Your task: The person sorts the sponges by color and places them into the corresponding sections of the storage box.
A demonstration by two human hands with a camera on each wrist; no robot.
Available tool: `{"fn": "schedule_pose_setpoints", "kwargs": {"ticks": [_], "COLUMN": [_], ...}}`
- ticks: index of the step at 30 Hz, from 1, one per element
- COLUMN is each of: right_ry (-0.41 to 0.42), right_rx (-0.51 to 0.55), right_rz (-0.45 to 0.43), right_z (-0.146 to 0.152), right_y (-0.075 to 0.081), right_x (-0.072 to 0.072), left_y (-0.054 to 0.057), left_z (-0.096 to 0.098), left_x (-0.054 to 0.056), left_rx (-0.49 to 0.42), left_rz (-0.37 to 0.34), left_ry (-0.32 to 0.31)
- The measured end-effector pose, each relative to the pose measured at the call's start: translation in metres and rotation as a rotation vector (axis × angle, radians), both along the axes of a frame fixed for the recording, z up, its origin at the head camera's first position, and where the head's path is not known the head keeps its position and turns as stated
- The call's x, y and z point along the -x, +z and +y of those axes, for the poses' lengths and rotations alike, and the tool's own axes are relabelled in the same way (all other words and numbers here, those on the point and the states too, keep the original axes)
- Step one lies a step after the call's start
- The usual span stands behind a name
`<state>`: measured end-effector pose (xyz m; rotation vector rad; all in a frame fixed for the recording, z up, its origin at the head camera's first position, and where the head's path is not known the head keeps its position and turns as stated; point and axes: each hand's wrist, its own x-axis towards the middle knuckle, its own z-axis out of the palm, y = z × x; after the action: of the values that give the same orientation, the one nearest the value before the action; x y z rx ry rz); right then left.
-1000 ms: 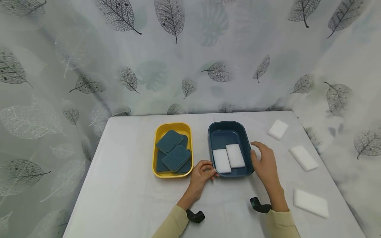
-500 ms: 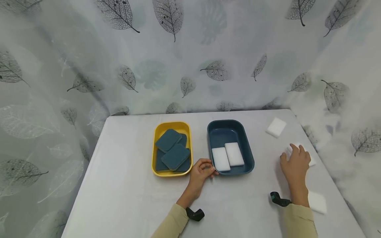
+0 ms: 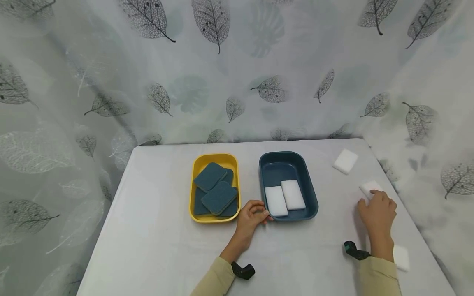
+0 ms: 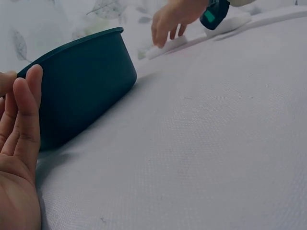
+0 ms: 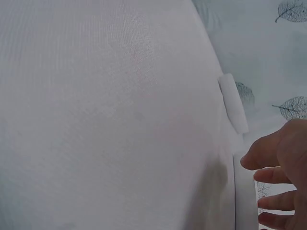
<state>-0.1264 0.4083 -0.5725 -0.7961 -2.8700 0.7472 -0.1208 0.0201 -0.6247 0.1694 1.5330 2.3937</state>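
My left hand (image 3: 249,220) pinches the near left corner of a dark blue tray (image 3: 263,172) at its rim. In the left wrist view, fingers (image 4: 28,115) lie along the tray's outer wall, with the thumb at the rim. Inside the tray, two white sponges (image 3: 293,195) lie side by side. At the table's right, my right hand (image 3: 378,213) is over the middle loose white sponge (image 3: 369,187), its near part hidden. The right wrist view has the thumb and spread fingers close to this sponge (image 5: 245,201); contact is unclear.
A yellow tray (image 3: 191,193) with several dark green scouring pads (image 3: 219,198) stands left of the blue one. Another white sponge (image 3: 345,161) lies at the far right, and one (image 3: 401,258) is partly behind the right wrist. Leaf-print curtains rise beyond the table.
My right hand has moved from beside the blue tray rightward to the middle loose sponge, then slightly nearer and right. My left hand has stayed at the tray's corner.
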Motion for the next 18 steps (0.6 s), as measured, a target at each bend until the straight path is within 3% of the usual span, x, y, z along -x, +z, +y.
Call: {"fn": "schedule_pose_setpoints", "kwargs": {"ticks": [12,18], "right_ry": [-0.015,0.003], "right_rx": [0.035,-0.016], "right_rz": [0.039,0.126], "right_z": [0.0107,0.0111], "right_y": [-0.0035,-0.0088], "right_x": [-0.0096,-0.0096], "left_y": [-0.0007,0.0004], "left_z": [0.0022,-0.0012], "left_x": [-0.0037,-0.0031], "left_rx": [0.009,0.008], "left_rz": [-0.006,0.008], "left_ry": [-0.011,-0.009]}}
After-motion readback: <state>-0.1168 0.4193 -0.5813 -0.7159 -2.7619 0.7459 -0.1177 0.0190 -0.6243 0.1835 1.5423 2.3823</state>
